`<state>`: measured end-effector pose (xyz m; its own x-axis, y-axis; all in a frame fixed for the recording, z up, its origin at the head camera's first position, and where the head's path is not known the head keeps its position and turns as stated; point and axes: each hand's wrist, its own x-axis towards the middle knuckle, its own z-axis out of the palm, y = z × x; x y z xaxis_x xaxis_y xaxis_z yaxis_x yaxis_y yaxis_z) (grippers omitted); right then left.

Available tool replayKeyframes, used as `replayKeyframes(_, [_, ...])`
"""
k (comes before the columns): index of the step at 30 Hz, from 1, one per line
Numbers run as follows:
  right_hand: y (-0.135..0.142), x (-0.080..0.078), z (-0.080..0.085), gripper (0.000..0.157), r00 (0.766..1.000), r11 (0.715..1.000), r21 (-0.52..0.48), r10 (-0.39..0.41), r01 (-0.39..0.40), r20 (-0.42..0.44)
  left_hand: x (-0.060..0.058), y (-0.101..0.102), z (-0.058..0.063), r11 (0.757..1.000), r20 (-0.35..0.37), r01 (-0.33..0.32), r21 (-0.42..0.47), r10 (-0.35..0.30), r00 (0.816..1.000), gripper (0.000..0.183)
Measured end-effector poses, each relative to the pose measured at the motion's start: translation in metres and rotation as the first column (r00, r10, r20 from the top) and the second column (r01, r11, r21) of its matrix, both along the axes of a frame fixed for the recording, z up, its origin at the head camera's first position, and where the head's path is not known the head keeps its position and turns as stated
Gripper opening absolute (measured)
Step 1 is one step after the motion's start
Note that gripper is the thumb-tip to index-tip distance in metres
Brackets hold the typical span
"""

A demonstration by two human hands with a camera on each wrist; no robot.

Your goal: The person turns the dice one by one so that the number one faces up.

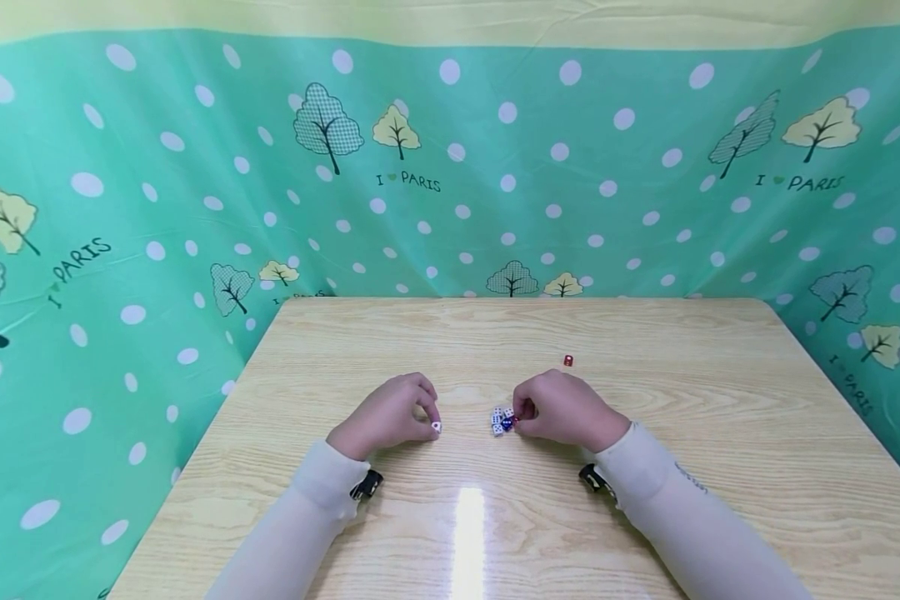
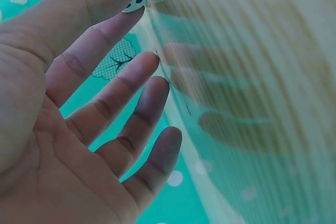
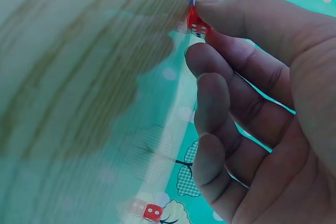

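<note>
In the head view my left hand (image 1: 393, 415) pinches a white die (image 1: 437, 427) at the tabletop. The left wrist view shows that white die (image 2: 135, 3) with dark pips between thumb and index finger. My right hand (image 1: 562, 408) holds a red die (image 3: 198, 22) between thumb and index finger in the right wrist view. Right beside it lies a blue die (image 1: 507, 422), grouped with several white dice (image 1: 497, 415). The right hand partly hides this cluster. Its other fingers curve loosely.
Another red die (image 1: 567, 361) lies apart, beyond the right hand. The wooden table (image 1: 390, 333) meets a green dotted curtain (image 1: 450, 167) at its back edge. A bright light reflection stretches along the front middle of the tabletop.
</note>
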<state>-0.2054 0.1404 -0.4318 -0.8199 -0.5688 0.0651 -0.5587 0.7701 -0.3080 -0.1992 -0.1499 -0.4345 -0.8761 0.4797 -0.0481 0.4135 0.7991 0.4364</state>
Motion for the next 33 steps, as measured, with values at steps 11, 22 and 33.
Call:
replayKeyframes(11, [-0.001,0.001,0.001,0.019,1.0,1.0,0.008,-0.001,0.001,-0.001,0.0,0.0,0.0,1.0,-0.004,0.006,0.003,-0.006,1.0,0.01])
replayKeyframes(22, [0.007,-0.001,0.008,0.017,0.999,1.0,-0.02,-0.007,0.008,0.037,-0.001,-0.001,-0.002,1.0,0.002,-0.005,0.007,0.005,1.0,0.011])
replayKeyframes(33, [0.012,-0.002,0.013,0.007,0.995,0.999,0.019,-0.035,0.033,0.099,-0.001,0.0,-0.001,1.0,0.007,-0.015,0.005,0.015,1.0,0.011])
